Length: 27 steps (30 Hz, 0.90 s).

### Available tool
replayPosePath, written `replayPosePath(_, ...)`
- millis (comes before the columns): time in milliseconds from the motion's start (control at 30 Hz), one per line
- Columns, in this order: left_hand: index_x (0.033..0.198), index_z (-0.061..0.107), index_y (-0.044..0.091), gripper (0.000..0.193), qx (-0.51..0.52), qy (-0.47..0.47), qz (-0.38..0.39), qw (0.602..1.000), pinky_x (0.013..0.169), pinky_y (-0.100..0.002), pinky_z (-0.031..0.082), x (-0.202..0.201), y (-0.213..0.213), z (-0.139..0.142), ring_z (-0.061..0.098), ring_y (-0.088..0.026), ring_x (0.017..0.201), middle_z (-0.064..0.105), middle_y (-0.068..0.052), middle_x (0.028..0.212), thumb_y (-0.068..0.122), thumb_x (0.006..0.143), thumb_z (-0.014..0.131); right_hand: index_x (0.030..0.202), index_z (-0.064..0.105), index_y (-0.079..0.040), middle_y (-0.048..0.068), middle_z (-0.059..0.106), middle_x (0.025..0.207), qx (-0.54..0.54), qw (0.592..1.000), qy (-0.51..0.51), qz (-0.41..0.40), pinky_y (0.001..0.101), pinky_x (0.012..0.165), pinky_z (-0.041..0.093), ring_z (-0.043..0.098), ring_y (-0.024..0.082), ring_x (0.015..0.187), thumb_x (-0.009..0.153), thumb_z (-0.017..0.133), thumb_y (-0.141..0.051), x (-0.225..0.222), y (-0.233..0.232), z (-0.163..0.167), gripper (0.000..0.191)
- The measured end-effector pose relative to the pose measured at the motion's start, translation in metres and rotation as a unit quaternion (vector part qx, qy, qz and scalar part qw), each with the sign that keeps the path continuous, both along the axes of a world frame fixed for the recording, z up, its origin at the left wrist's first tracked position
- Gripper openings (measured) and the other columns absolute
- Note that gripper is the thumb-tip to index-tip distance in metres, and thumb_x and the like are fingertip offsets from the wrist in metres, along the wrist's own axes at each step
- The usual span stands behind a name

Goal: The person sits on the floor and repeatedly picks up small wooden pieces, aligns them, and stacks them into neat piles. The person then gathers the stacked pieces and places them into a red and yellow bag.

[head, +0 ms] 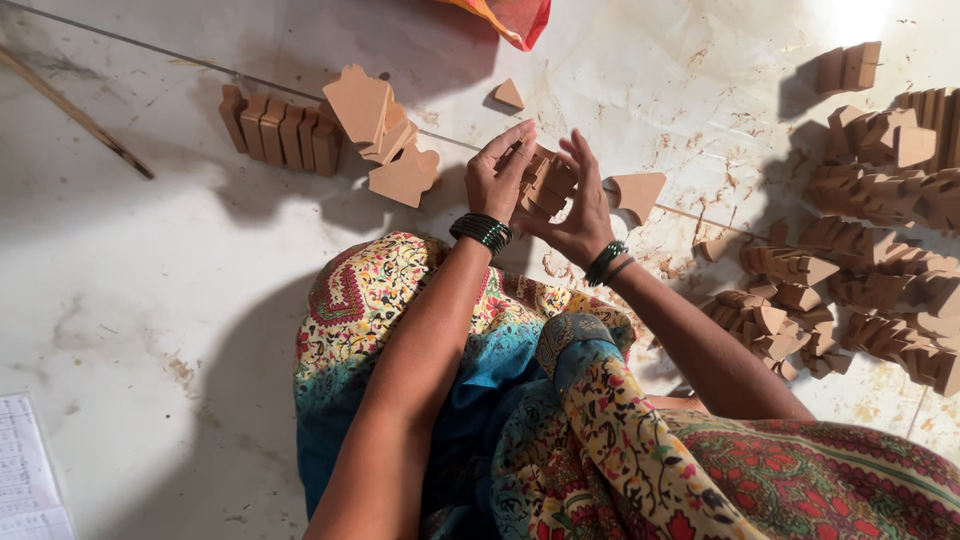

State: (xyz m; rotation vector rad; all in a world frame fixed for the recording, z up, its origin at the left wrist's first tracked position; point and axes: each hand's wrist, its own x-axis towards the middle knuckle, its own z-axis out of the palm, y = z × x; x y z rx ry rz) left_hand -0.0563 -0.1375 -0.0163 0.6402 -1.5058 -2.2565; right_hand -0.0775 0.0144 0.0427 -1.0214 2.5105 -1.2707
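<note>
A small stack of flat brown cut-outs (545, 185), thin house-shaped boards with pointed tops, sat between the person's two hands above the lap. The left hand (497, 175) curled around the stack's near side, fingers closed against its edge. The right hand (580, 205) pressed the far side with its palm, while its fingers stood spread and partly lifted. Dark green bangles (481, 231) ringed the left wrist.

Just beyond the stack one loose pointed piece (637, 193) lay flat on the floor (150, 290), and a smaller triangular scrap (509, 94) lay farther off. To the left of the stack a row of pieces standing on edge (280, 130) rested with several tipped boards leaning on its end. Well to the right of the stack, heaps of the same brown shapes (860, 260) spread in rough lines.

The floor was pale, smooth and glossy, smeared with brown dust around the stack and crossed by a thin joint line. A printed sheet of paper (30, 480) lay at the lower left corner, and a patterned, many-coloured cloth (600, 430) covered the person's knees below the stack.
</note>
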Motion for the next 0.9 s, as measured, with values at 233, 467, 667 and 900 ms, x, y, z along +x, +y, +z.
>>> replayPosePath(233, 0.127, 0.073, 0.007, 0.031, -0.040, 0.005, -0.002, 0.999, 0.092, -0.024, 0.057, 0.001, -0.003, 0.012, 0.071, -0.007, 0.103, 0.078, -0.005, 0.118, 0.017, 0.098, 0.070, 0.158, 0.030, -0.004, 0.018, 0.051, 0.149, -0.028, 0.985, -0.169, -0.030, 0.0386, 0.114, 0.054, 0.058, 0.026, 0.137, 0.071, 0.099, -0.021, 0.004, 0.002, -0.001, 0.112)
replayPosePath(467, 0.122, 0.076, 0.007, 0.025, -0.099, 0.004, -0.001, 0.995, 0.095, -0.027, 0.057, 0.004, -0.002, 0.024, 0.072, -0.011, 0.107, 0.079, -0.006, 0.118, 0.017, 0.101, 0.066, 0.155, 0.035, -0.003, 0.017, 0.052, 0.145, -0.029, 0.990, -0.138, -0.026, 0.0385, 0.111, 0.055, 0.059, 0.024, 0.133, 0.073, 0.096, -0.015, 0.004, -0.002, 0.010, 0.103)
replayPosePath(667, 0.131, 0.074, 0.019, 0.038, -0.279, -0.060, 0.059, 0.956, 0.108, -0.040, 0.051, 0.014, 0.001, 0.030, 0.061, -0.029, 0.132, 0.061, -0.018, 0.143, 0.041, 0.101, 0.067, 0.151, 0.038, -0.004, 0.016, 0.055, 0.144, -0.045, 0.979, -0.192, -0.050, 0.0377, 0.112, 0.056, 0.060, 0.024, 0.133, 0.071, 0.094, -0.013, 0.002, -0.001, -0.001, 0.098)
replayPosePath(900, 0.140, 0.066, 0.020, 0.059, -0.391, -0.083, 0.054, 0.915, 0.118, -0.050, 0.037, 0.029, 0.028, 0.033, 0.044, -0.039, 0.143, 0.069, -0.006, 0.138, 0.048, 0.089, 0.073, 0.151, 0.041, -0.005, 0.014, 0.055, 0.146, -0.067, 0.983, -0.153, -0.072, 0.0393, 0.114, 0.054, 0.058, 0.023, 0.137, 0.073, 0.092, -0.006, 0.004, -0.006, -0.010, 0.094)
